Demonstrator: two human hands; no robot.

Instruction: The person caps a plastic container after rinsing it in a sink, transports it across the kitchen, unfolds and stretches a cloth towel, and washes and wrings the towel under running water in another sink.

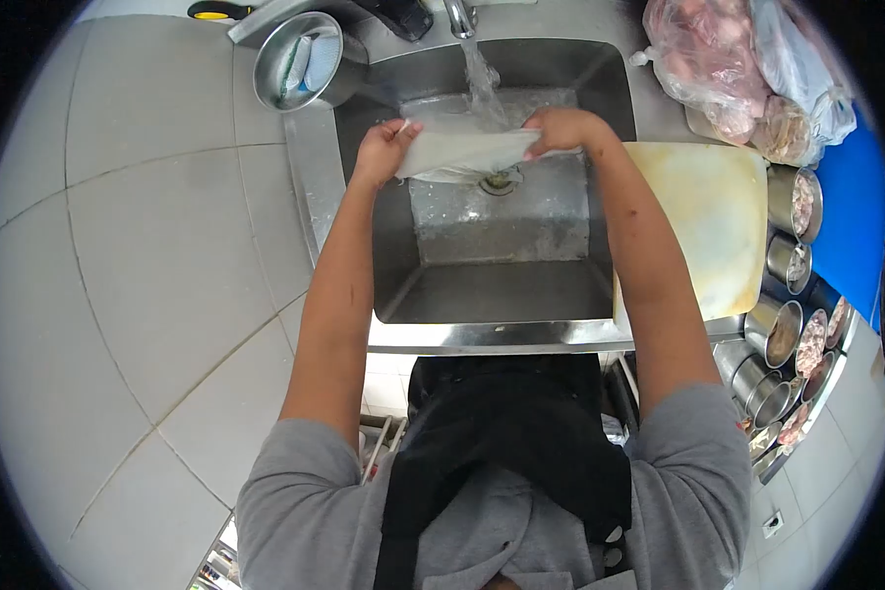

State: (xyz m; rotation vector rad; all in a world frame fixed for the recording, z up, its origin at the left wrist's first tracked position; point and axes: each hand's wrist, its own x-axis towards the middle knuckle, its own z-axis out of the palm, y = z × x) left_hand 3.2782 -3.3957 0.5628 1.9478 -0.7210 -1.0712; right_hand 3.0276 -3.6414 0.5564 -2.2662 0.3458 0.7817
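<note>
A thin white cloth [472, 152] is stretched between my hands above the metal sink [497, 290]. My left hand [387, 149] pinches its left end, and my right hand [562, 130] grips the other end near the sink's right side. Water [480, 84] runs from the faucet [460, 20] and falls behind or onto the cloth's far edge; I cannot tell which. Below the cloth, the drain [500, 185] is partly visible.
At the upper left stands a metal pot [310, 64] with sponges in it. A stained cutting board [703, 226] lies right of the sink. Plastic bags of meat [703, 64] sit behind it. Several metal containers [795, 204] holding food line the right side.
</note>
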